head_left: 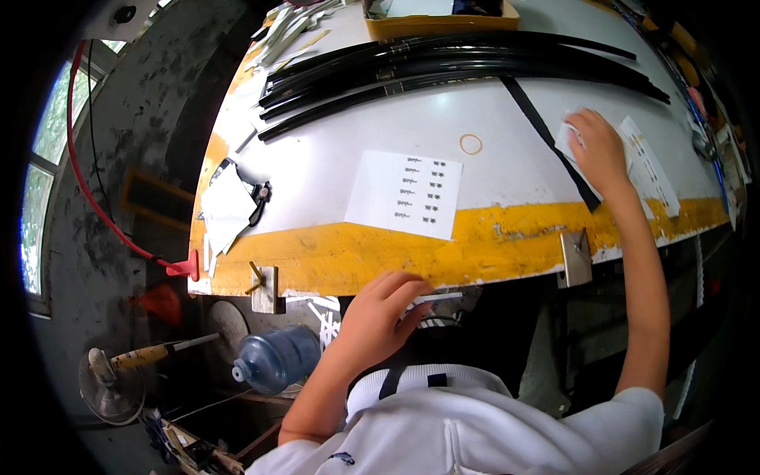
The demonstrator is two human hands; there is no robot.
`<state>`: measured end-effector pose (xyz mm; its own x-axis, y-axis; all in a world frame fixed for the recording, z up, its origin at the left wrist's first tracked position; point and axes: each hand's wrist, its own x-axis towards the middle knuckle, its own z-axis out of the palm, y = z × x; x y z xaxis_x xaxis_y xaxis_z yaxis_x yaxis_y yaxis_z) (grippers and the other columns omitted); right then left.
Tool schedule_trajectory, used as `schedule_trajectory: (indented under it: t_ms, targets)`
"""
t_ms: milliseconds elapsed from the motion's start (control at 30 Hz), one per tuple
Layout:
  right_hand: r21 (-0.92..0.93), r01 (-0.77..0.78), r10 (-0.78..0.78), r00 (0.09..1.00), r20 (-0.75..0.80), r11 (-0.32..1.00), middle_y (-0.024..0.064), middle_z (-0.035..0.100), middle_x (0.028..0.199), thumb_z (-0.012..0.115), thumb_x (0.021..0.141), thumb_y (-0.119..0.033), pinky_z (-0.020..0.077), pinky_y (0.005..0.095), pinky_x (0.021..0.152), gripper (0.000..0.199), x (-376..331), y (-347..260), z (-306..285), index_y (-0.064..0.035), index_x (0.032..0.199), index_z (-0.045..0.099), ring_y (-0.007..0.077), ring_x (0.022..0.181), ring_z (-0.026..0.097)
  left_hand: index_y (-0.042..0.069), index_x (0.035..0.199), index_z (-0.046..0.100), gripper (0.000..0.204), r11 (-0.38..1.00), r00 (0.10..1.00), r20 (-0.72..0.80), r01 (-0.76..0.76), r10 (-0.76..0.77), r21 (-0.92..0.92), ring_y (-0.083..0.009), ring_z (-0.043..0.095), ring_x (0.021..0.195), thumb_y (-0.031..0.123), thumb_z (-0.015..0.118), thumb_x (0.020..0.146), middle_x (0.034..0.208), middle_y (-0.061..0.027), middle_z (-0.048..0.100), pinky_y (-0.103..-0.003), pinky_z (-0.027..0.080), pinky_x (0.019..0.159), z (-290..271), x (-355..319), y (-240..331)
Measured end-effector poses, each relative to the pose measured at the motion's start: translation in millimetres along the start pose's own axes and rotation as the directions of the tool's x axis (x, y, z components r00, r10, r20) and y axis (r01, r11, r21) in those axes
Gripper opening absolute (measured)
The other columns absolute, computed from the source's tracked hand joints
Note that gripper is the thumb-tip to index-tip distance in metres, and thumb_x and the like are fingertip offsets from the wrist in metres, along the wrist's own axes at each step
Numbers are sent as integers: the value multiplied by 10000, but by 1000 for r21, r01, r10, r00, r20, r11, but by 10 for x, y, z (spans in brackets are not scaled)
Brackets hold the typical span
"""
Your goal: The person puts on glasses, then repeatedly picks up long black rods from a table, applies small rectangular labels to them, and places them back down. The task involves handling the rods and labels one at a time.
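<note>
My right hand (pixel 599 149) reaches over the right part of the table, its fingers curled in on a small white paper (pixel 564 141). The fingertips are slightly blurred, and the hand covers part of that paper. Just left of it lies a flat black strip (pixel 546 134), running from the black tubes toward the front edge. A white printed strip (pixel 651 166) is to its right. My left hand (pixel 385 313) hovers at the table's front edge, fingers bent, thumb apart, with nothing visible in it. Beyond it lies a white sheet (pixel 380 190) with rows of small dark marks.
Long glossy black tubes (pixel 459 67) lie across the back, before a yellow box (pixel 443 26). A rubber band (pixel 471 144), black-handled pliers (pixel 260 202) and white papers (pixel 227 207) are on the table. Clamps (pixel 576 260) grip its front edge. A blue water jug (pixel 277 360) and fan (pixel 111 388) are below.
</note>
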<state>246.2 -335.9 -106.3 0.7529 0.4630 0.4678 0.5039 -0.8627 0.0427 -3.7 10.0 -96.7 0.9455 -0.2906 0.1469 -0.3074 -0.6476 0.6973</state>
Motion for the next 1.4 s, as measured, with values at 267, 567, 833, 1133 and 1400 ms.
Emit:
schedule_trajectory:
  t_ms: [267,567,833,1133,1400]
  targets:
    - [-190,165,-174,984,-34,968,62,594,1236,552,869,-2,458,372,981,380,1891,-172,903,-62,1243,573,240,1160,553,20,949,657,188,964,921,-299,265,-251,8,-314,643,869,-78,661,789,946,-125,668,-348,512,755,-353,-466,-305]
    - [-307,124,-99,990,96,944,60,582,1166,577,868,-20,470,387,985,432,2476,-30,1439,-135,1283,548,266,1137,562,18,929,663,210,962,896,-358,271,-261,-22,-294,645,805,-108,652,761,906,-118,676,-334,505,699,-483,-381,-491]
    - [-249,207,-182,976,120,946,51,567,1081,713,772,-47,504,399,893,442,2479,38,1429,-121,1173,543,254,1055,587,2,916,667,223,979,927,-327,203,-186,17,-270,658,813,-136,633,744,908,-121,678,-319,511,705,-536,-181,-440]
    - [-273,261,-252,965,69,926,59,611,1042,663,820,-78,538,398,840,376,2323,-163,859,-117,1177,551,280,1011,621,39,935,659,232,959,894,-438,200,-95,200,-307,647,902,-60,696,730,1020,-119,667,-363,508,751,-599,-313,-270]
    - [-374,295,-304,952,35,879,41,653,1172,704,801,-31,540,298,874,483,894,-433,-411,-127,1262,596,200,1060,646,125,1187,637,388,770,845,-510,215,162,601,-353,521,1273,262,744,840,1305,-140,598,-443,411,1046,-658,-223,-215]
